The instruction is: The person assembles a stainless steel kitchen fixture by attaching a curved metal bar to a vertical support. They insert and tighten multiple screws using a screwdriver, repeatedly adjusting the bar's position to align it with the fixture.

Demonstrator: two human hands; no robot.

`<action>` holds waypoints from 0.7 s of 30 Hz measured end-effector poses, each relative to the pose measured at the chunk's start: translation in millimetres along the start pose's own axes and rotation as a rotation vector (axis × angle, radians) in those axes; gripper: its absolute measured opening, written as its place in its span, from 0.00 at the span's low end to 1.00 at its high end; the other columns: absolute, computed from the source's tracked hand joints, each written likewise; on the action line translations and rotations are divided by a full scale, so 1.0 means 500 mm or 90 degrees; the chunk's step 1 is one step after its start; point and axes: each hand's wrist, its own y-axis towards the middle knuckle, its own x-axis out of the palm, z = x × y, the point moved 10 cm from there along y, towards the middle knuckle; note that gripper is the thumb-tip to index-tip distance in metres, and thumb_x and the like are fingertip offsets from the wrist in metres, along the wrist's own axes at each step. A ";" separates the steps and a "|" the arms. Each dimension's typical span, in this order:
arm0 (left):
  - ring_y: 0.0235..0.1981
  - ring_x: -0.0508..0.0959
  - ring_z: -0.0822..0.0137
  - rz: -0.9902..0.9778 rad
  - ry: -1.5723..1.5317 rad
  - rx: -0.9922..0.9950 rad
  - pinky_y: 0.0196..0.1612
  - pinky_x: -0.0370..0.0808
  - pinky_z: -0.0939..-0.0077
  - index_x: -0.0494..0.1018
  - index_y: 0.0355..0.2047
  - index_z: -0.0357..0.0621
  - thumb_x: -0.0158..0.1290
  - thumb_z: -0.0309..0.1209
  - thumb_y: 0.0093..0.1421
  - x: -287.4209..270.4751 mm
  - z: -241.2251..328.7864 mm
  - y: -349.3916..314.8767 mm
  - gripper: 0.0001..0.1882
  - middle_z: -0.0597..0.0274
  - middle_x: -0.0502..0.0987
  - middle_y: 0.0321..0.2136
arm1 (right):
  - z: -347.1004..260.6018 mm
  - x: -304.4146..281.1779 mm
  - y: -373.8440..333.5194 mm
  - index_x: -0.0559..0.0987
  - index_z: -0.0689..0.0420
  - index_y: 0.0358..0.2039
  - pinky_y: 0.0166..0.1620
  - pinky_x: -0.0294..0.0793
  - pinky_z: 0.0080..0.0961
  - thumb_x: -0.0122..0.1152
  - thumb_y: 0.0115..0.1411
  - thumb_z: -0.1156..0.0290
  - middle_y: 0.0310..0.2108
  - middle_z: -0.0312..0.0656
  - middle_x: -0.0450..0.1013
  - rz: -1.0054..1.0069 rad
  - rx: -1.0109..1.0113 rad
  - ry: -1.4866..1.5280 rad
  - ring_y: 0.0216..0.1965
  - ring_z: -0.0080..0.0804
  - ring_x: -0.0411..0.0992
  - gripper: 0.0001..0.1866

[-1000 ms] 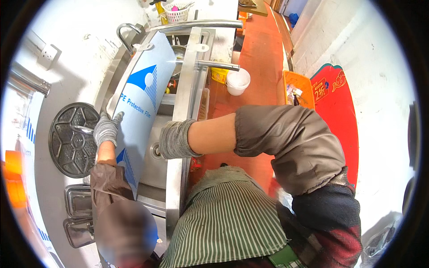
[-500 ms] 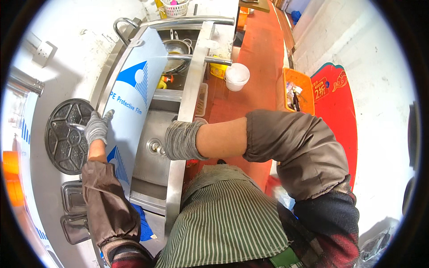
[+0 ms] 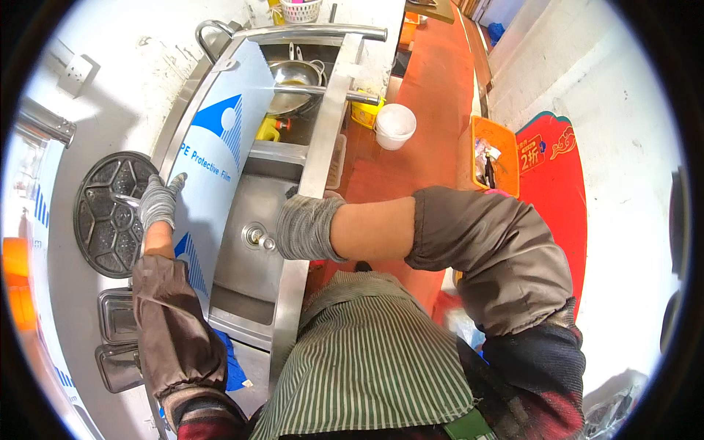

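Observation:
A stainless steel sink unit (image 3: 306, 158) stands in front of me, its back panel (image 3: 203, 167) covered with white and blue protective film. My left hand (image 3: 158, 204), in a grey knit glove, is closed on the panel's outer edge, thumb against the film. My right hand (image 3: 311, 227), gloved alike, curls over the sink's front rim; its fingertips are mostly hidden. Beside that hand lies the near basin (image 3: 249, 282) with its drain (image 3: 255, 235). In the far basin are a pan (image 3: 293, 76) and a yellow bottle (image 3: 270, 130).
A round dark tray with shaped hollows (image 3: 110, 216) is left of my left hand, with rectangular trays (image 3: 117, 317) below it. Beyond the sink, a white bucket (image 3: 395, 125) stands on the red floor (image 3: 436, 88). An orange bin (image 3: 499, 139) and a red board (image 3: 557, 191) are along the right wall.
The whole view has shifted slightly. Both hands keep their places on the panel edge and the front rim.

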 end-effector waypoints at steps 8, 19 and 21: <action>0.51 0.72 0.44 -0.035 -0.048 -0.010 0.52 0.68 0.56 0.64 0.52 0.38 0.56 0.58 0.50 0.021 -0.005 0.013 0.40 0.36 0.72 0.46 | -0.018 0.025 -0.002 0.81 0.57 0.24 0.28 0.75 0.34 0.59 0.45 0.74 0.20 0.44 0.76 0.047 -0.033 0.005 0.24 0.39 0.76 0.05; 0.49 0.70 0.50 0.260 0.020 0.347 0.53 0.67 0.59 0.67 0.51 0.44 0.57 0.46 0.52 -0.109 0.059 -0.150 0.29 0.49 0.71 0.48 | -0.002 0.045 0.057 0.79 0.59 0.30 0.32 0.75 0.34 0.51 0.55 0.75 0.28 0.47 0.78 0.125 -0.009 -0.038 0.31 0.41 0.77 0.08; 0.51 0.69 0.51 0.238 0.039 0.422 0.55 0.66 0.59 0.67 0.53 0.44 0.56 0.47 0.53 -0.127 0.024 -0.245 0.31 0.50 0.70 0.50 | 0.015 0.057 0.070 0.80 0.62 0.31 0.36 0.76 0.34 0.56 0.50 0.73 0.31 0.50 0.77 0.025 0.063 0.044 0.35 0.42 0.77 0.09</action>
